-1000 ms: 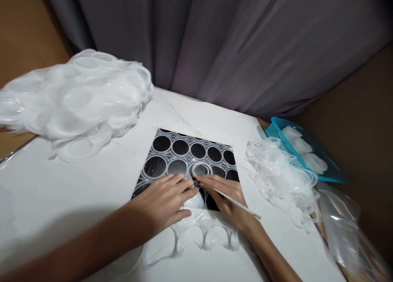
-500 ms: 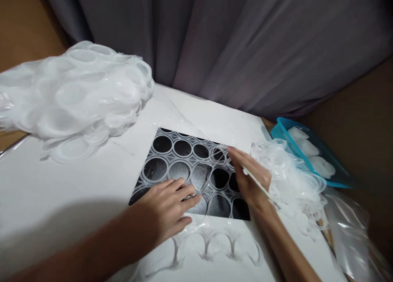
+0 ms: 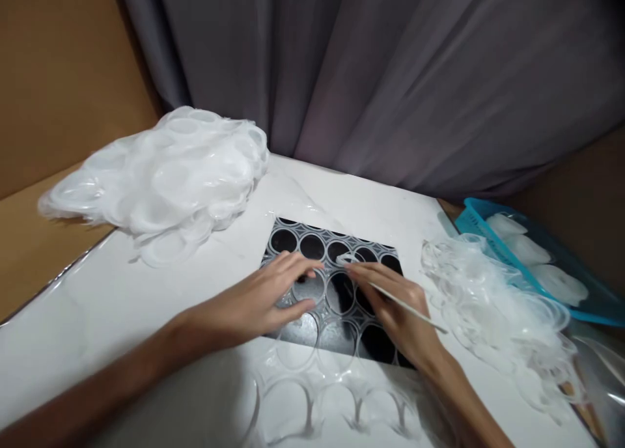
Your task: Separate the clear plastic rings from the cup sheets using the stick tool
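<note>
Left hand (image 3: pixel 263 298) is spread at nine o'clock over a black rectangular sheet (image 3: pixel 379 344); right hand (image 3: pixel 403 321) clasps a thin white stick (image 3: pixel 411 310).

Glossy, see-through plastic sheet (image 3: pixel 336 329) below the left grip (image 3: pixel 266 301); smooth stick (image 3: pixel 410 310) in the right grip (image 3: pixel 398 305); smooth desk (image 3: pixel 122 298) under both; shiny, crumpled plastic scraps (image 3: pixel 493 305) and plastic basket (image 3: pixel 471 230) to their right; matt cloth curtain (image 3: pixel 342 77) beyond.

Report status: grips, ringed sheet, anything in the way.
Right grip closed on pale stick. Left grip open over ringed clear sheet. Sheet on black panel, near edge extending past it. Loose white pile close beside right grip.
</note>
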{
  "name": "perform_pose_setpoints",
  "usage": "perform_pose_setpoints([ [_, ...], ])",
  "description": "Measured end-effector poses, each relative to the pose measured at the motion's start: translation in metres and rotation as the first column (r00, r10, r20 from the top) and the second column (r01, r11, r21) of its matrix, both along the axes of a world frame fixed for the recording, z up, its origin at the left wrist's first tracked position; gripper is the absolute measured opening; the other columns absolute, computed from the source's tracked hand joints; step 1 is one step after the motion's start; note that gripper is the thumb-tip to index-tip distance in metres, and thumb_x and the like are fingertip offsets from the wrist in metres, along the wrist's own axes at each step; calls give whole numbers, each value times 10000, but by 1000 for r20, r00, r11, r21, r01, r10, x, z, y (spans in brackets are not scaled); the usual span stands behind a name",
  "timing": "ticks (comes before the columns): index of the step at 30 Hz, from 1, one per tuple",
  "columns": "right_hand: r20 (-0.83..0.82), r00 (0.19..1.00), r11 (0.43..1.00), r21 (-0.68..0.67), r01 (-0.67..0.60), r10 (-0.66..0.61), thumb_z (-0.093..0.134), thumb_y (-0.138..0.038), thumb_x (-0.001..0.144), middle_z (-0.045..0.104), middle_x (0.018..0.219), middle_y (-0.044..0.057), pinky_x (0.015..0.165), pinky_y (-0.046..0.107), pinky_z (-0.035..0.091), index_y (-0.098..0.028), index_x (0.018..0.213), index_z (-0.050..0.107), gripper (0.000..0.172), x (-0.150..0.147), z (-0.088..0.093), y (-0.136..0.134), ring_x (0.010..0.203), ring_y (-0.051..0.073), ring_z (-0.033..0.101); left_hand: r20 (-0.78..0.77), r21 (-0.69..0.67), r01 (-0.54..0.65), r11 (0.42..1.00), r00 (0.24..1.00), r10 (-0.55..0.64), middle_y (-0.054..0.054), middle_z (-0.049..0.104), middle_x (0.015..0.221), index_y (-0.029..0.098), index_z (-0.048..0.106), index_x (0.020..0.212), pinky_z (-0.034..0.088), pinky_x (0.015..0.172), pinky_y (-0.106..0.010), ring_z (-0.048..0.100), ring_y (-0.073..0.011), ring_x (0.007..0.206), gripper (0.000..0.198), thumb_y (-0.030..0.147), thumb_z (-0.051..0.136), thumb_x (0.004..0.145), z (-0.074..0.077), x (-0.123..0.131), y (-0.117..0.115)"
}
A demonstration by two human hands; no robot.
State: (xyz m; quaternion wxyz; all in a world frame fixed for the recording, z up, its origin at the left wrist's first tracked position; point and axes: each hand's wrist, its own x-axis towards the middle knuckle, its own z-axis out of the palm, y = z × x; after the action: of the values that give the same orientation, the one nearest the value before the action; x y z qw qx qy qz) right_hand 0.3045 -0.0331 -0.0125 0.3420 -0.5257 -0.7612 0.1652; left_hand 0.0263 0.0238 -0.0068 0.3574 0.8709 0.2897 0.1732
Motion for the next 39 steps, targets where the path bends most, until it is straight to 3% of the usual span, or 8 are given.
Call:
perform_pose_setpoints([
  [3,-170,985,994,-96,-59,42,611,-235,1049,779,1208,47,924,434,615,-334,1235,777,268,-28,-1,-8,1084,230,736,-76,60,-48,997,996,52,-88,522,1501,304,320,1587,470,1144,-466,492,-279,1409,664,529,606,1031,-13,-5,5],
  [8,-388,920,934,-306,-185,55,691,-314,1014,797,1118,51,906,417,628,-350,1148,819,189,-44,-1,-6,1020,224,748,-125,113,-20,993,992,34,-102,451,1594,267,270,1613,410,1190,-448,422,-268,1475,703,545,576,1044,-25,-7,3],
  [15,-425,904,900,-376,-219,43,699,-345,1006,796,1122,49,921,417,630,-351,1122,825,171,-39,-14,-6,1027,224,747,-147,159,-3,987,989,26,-98,466,1591,252,296,1611,413,1174,-436,451,-274,1442,724,597,559,1032,-30,-8,8],
  [24,-423,904,908,-354,-222,56,706,-345,1002,806,1102,57,893,396,631,-305,1081,838,159,-36,-12,-6,992,224,752,-178,203,-25,979,982,62,-96,477,1581,262,272,1626,408,1166,-434,462,-282,1432,745,623,543,1034,-35,-7,5],
  [28,-367,926,917,-332,-221,90,681,-300,1020,799,1105,48,889,385,633,-332,1152,818,193,-38,-11,-8,1005,213,749,-201,256,-55,965,974,109,-104,500,1550,239,287,1615,420,1139,-434,480,-285,1406,758,638,547,1026,-33,-6,3],
  [31,-280,939,941,-213,-261,198,626,-204,1042,782,1169,41,895,362,641,-348,1270,764,303,-39,-14,-14,1043,192,748,-213,283,-70,957,968,133,-104,514,1532,230,300,1603,425,1120,-434,487,-288,1390,744,627,552,1026,-31,-5,2],
  [35,38,951,951,3,-308,308,535,-114,1058,713,1393,84,924,398,656,-306,1512,571,495,-37,-24,-24,1179,221,738,-205,287,-75,955,969,138,-108,516,1529,227,310,1598,406,1132,-442,481,-295,1391,701,552,568,1034,-29,-4,2],
  [39,234,928,948,63,-311,289,481,-89,1068,650,1472,117,920,425,663,-293,1645,353,625,-38,-29,-27,1240,258,718,-198,301,-80,950,970,144,-115,500,1542,217,302,1604,359,1168,-473,454,-305,1407,719,509,593,1015,-30,-2,2],
])
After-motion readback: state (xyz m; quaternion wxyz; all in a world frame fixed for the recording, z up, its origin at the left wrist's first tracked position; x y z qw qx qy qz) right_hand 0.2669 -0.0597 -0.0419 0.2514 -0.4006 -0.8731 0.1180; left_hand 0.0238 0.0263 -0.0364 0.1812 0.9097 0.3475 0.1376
